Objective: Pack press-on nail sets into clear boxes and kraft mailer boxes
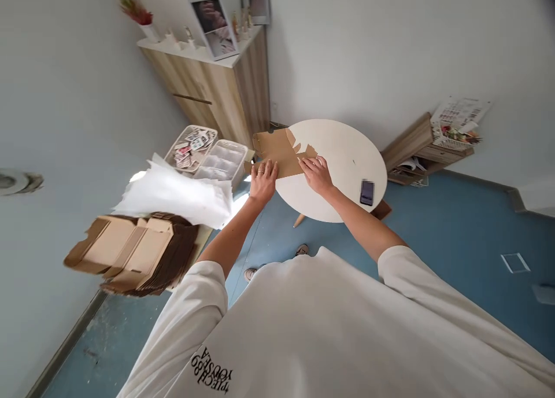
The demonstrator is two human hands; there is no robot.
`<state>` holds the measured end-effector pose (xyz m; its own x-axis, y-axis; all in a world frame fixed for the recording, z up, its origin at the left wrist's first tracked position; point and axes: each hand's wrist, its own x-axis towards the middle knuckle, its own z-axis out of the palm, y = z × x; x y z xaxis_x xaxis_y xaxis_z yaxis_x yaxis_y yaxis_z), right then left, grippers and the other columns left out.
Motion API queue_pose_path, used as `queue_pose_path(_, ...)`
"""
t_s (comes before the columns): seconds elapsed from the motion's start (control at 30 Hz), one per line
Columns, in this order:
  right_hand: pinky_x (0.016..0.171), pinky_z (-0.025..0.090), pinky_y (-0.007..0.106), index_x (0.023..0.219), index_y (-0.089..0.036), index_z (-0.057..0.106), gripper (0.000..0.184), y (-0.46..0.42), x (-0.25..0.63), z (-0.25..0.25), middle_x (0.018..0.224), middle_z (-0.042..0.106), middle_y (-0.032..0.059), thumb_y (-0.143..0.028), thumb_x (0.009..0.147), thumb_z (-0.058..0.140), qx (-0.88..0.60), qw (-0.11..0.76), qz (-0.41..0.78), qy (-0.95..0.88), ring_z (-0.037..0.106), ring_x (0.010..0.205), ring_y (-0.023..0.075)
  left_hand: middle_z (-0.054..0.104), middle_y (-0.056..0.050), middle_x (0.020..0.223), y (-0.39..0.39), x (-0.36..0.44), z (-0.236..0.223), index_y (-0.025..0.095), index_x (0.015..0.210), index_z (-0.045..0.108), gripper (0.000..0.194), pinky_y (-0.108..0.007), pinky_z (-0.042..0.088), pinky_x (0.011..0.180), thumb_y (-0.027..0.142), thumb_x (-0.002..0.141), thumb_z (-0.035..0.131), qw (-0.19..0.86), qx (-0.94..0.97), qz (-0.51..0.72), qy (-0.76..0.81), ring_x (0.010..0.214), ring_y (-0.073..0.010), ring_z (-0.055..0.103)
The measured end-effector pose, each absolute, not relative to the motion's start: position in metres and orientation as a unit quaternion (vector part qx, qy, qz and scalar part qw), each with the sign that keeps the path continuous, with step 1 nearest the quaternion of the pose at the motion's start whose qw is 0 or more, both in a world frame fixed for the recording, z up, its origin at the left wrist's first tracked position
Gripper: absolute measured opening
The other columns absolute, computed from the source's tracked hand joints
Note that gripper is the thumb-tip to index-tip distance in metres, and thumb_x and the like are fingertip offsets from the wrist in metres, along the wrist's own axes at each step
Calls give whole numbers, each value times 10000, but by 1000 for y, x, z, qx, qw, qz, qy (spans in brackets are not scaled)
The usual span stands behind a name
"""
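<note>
A flat, unfolded cardboard box blank point(277, 149) lies on the left part of a round white table point(347, 155). My left hand point(262, 181) presses on the blank's near left edge with fingers stretched flat; a ring shows on one finger. My right hand point(316, 174) rests on the blank's right flap, fingers spread and flat on it. Both arms reach forward out of white sleeves.
A dark phone point(366, 192) lies on the table's right side. At left sit a stack of flat cardboard blanks point(134, 253), a pile of white sheets point(177, 192) and two clear bins point(208, 155) holding small items. A wooden cabinet point(221, 85) stands behind; a low shelf point(425, 149) is at right.
</note>
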<state>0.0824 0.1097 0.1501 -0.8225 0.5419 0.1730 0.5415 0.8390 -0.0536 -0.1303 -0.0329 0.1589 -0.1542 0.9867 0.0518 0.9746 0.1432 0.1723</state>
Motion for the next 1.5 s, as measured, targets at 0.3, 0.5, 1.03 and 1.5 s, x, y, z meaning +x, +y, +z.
queue_pose_path(0.3, 1247, 189, 582, 1654, -152, 440, 639, 145, 212, 102, 1595, 566, 172, -154, 1022, 345, -396, 53, 23, -916, 476, 1421, 333, 338, -167, 1757, 62, -33, 112, 203, 1730, 257, 743, -610, 179, 1319, 151, 997, 367, 87, 733, 36, 673, 1612, -339, 316)
queue_pose_path(0.5, 1217, 221, 542, 1643, -160, 459, 627, 145, 237, 76, 1567, 586, 182, -166, 1022, 377, -457, -2, 46, -888, 502, 1379, 342, 364, -174, 1742, 96, -14, 76, 212, 1731, 260, 754, -610, 205, 1304, 145, 990, 383, 111, 771, 1, 627, 1595, -349, 342)
queue_pose_path(1.03, 1176, 260, 500, 1534, -160, 588, 550, 156, 208, -1, 1479, 654, 190, -143, 1018, 399, -551, -87, 101, -824, 544, 1336, 328, 397, -224, 1707, 150, -34, -2, 172, 1704, 313, 750, -617, 252, 1286, 129, 963, 414, 200, 812, -75, 543, 1573, -362, 386)
queue_pose_path(1.5, 1124, 384, 478, 1394, -143, 677, 426, 161, 220, -53, 1514, 592, 197, -291, 1043, 486, -521, -146, 192, -819, 575, 1292, 359, 483, -220, 1653, 148, -43, -44, 184, 1567, 510, 593, -602, 284, 1278, 341, 1001, 585, 254, 791, -88, 549, 1566, -391, 403)
